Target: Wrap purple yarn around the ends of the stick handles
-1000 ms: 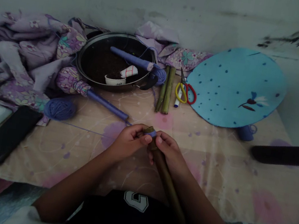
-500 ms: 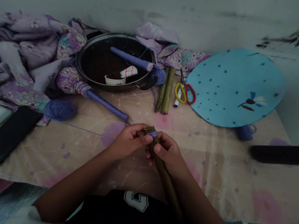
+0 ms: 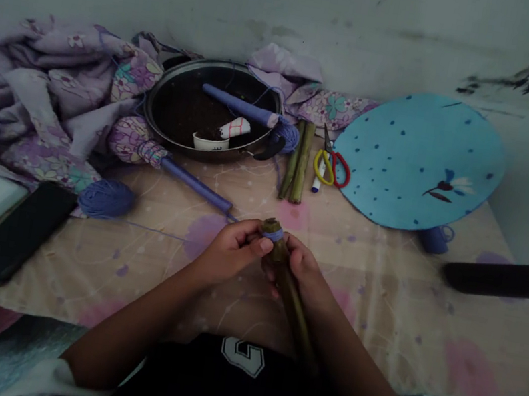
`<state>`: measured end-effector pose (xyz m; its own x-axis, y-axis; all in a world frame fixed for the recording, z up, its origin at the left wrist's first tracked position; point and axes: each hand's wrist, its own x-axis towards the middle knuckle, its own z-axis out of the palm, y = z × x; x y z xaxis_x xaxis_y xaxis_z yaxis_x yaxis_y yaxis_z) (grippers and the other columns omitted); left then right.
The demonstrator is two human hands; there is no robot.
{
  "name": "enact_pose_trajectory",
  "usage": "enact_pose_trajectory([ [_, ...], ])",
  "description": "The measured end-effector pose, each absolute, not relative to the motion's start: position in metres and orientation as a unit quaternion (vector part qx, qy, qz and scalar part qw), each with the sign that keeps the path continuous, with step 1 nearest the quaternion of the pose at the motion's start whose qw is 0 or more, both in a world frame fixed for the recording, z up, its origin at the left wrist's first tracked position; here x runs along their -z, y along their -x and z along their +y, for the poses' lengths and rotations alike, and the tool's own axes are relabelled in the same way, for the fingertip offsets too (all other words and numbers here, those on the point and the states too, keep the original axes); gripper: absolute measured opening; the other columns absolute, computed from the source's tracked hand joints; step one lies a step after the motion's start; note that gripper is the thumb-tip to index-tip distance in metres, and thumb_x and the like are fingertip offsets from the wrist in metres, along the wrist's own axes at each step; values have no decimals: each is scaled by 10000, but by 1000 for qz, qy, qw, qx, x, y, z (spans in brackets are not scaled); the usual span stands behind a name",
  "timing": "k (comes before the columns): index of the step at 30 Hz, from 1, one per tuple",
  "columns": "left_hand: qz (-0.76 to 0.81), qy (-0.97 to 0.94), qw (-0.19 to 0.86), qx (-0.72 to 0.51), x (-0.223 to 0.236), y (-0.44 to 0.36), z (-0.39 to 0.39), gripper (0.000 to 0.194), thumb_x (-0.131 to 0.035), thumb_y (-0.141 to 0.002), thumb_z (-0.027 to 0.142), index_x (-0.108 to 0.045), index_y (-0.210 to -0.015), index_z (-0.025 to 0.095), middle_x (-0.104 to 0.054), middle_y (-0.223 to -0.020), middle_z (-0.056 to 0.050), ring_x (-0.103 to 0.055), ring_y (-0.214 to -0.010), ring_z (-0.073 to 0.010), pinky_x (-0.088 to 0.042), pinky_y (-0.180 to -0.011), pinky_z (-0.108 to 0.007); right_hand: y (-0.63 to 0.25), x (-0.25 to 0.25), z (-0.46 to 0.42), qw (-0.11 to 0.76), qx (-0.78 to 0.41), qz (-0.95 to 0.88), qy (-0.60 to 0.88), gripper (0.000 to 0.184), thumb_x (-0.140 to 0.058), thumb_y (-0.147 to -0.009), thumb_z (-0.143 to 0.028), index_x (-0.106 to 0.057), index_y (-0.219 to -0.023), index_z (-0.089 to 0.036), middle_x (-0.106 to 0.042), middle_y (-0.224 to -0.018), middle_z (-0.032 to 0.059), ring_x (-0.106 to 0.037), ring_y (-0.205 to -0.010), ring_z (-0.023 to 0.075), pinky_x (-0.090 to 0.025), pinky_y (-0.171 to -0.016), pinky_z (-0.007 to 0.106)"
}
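Observation:
My left hand (image 3: 230, 251) and my right hand (image 3: 300, 270) meet at the upper end of a brown bamboo stick (image 3: 289, 295), just below my chin line. A narrow band of purple yarn (image 3: 273, 234) is wound around the stick near its tip. My left fingers pinch at that wound end, and my right fingers wrap the stick just below it. A thin purple thread runs from a ball of purple yarn (image 3: 106, 200) on the bedsheet towards my left hand. The stick's lower end is hidden against my body.
A steel pan (image 3: 211, 110) of dark soil holds a white cup and a purple-wrapped stick. Another wrapped stick (image 3: 187, 176) lies nearby, with green bamboo pieces (image 3: 298, 163), scissors (image 3: 331, 168), a blue round board (image 3: 417, 161), a black phone (image 3: 18, 232) and floral cloth (image 3: 44, 87).
The bamboo stick stands more steeply now, its lower end foreshortened, and its wound tip sits slightly higher between my hands. The whole view has shifted a little.

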<state>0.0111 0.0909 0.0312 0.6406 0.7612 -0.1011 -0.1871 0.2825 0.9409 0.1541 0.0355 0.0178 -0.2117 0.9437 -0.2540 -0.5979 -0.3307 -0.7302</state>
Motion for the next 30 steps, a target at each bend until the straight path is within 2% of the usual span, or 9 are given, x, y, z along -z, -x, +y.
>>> enact_pose_trajectory([
  [3, 325, -549, 688, -346, -30, -10, 96, 320, -638, -765, 458, -599, -804, 142, -620, -682, -3, -592, -608, -112, -464, -575, -225, -154, -16, 35, 530, -723, -261, 359, 349, -770, -665, -428, -550, -786, -185, -578, -589, -40, -528, -455, 75, -453, -396, 155],
  [6, 328, -558, 672, -358, -30, -7, 98, 335, -616, -779, 475, -588, -764, 142, -590, -645, 6, -569, -584, -104, -446, -556, -220, -155, -14, 33, 504, -735, -259, 373, 354, -674, -747, -498, -604, -817, -158, -624, -644, -1, -587, -484, 90, -480, -438, 177],
  [9, 293, -571, 687, -342, -31, -5, 100, 370, -616, -772, 497, -601, -850, 136, -592, -627, -1, -564, -542, -107, -440, -517, -221, -155, -13, 32, 483, -747, -268, 370, 431, -590, -780, -574, -627, -832, -148, -649, -658, 17, -598, -461, 96, -478, -436, 190],
  [12, 268, -582, 700, -316, -32, -3, 101, 447, -600, -768, 537, -602, -954, 130, -612, -640, -19, -573, -539, -123, -447, -510, -236, -154, -15, 32, 466, -758, -272, 367, 434, -543, -813, -575, -617, -808, -148, -654, -632, 20, -581, -418, 91, -443, -394, 181],
  [14, 285, -590, 682, -325, -31, -3, 102, 446, -600, -757, 555, -606, -912, 137, -608, -657, -23, -574, -577, -131, -450, -537, -245, -153, -16, 32, 461, -758, -270, 373, 420, -528, -826, -569, -605, -863, -157, -651, -624, 15, -584, -419, 99, -439, -384, 185],
  [17, 336, -612, 626, -346, -27, -4, 102, 426, -578, -764, 570, -593, -805, 146, -587, -688, -21, -552, -640, -131, -443, -596, -251, -151, -18, 33, 492, -722, -276, 400, 396, -600, -789, -540, -565, -971, -190, -637, -653, -8, -597, -481, 113, -471, -407, 201],
  [22, 348, -620, 624, -326, -22, -5, 103, 478, -591, -722, 607, -586, -829, 140, -570, -740, -23, -524, -679, -130, -424, -609, -245, -150, -19, 34, 510, -689, -286, 428, 328, -727, -707, -432, -558, -846, -187, -573, -573, -49, -533, -443, 85, -437, -390, 175],
  [26, 361, -560, 685, -297, -22, -5, 102, 463, -710, -646, 518, -571, -868, 137, -514, -660, 21, -472, -571, -90, -351, -511, -204, -153, -19, 37, 499, -715, -248, 421, 303, -678, -745, -453, -589, -820, -173, -626, -610, -17, -565, -435, 89, -426, -389, 176],
  [30, 379, -541, 689, -299, -22, -7, 104, 318, -684, -711, 428, -571, -779, 139, -460, -562, 53, -416, -495, -67, -306, -475, -194, -156, -17, 39, 481, -735, -235, 416, 341, -628, -769, -496, -608, -764, -156, -646, -599, 4, -546, -390, 79, -395, -369, 173],
])
